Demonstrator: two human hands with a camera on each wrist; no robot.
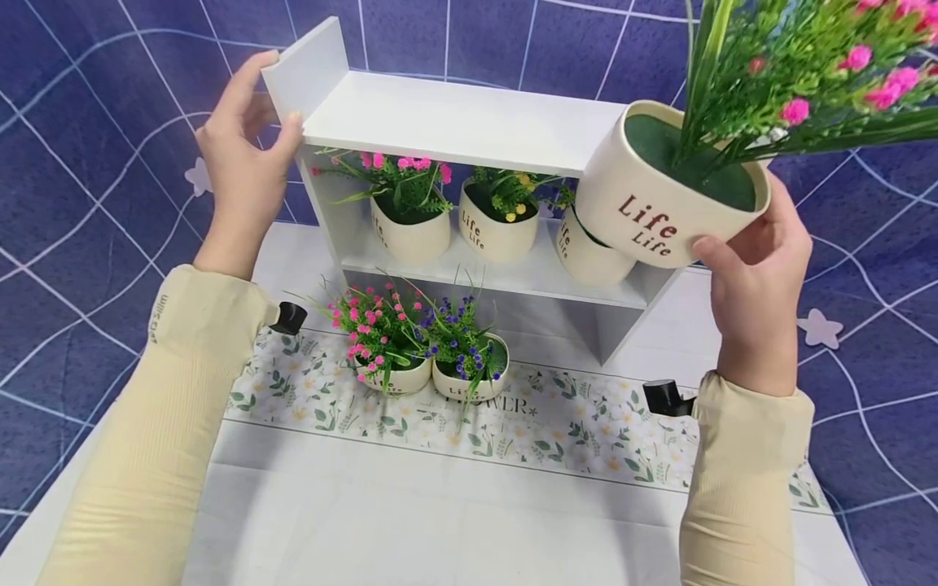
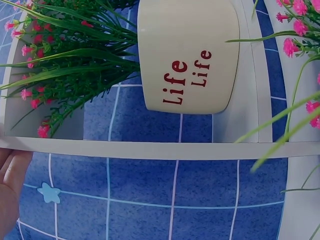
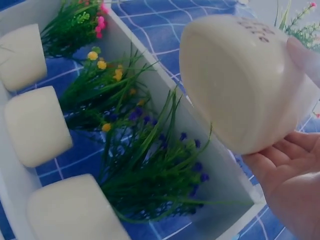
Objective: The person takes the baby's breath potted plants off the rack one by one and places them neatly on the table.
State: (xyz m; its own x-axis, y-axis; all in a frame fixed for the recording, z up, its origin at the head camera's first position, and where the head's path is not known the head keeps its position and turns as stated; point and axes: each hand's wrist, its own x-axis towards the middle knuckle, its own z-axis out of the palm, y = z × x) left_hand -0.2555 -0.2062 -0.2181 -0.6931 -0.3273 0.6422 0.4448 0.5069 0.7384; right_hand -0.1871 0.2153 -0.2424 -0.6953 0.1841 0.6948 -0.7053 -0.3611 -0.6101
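Note:
My right hand (image 1: 758, 285) holds up a cream flowerpot (image 1: 652, 191) marked "Life", planted with long green leaves and pink flowers (image 1: 857, 57). The pot leans at the right end of the white shelf (image 1: 462, 118), overlapping its top board in the head view. In the right wrist view, its underside (image 3: 220, 85) faces the camera. At the other end, my left hand (image 1: 245, 155) grips the raised end panel (image 1: 308, 69), thumb at the front corner and fingers at the outer edge. Some of those fingers are hidden.
Inside the shelf stand three more pots: pink-flowered (image 1: 414, 232), yellow-flowered (image 1: 501, 228) and purple-flowered (image 1: 597, 256). Two pots, pink (image 1: 396, 378) and blue-purple (image 1: 469, 378), sit in front on a floral strip (image 1: 586, 439) across the white table (image 1: 440, 521). Blue grid-patterned cloth (image 1: 484, 37) hangs behind.

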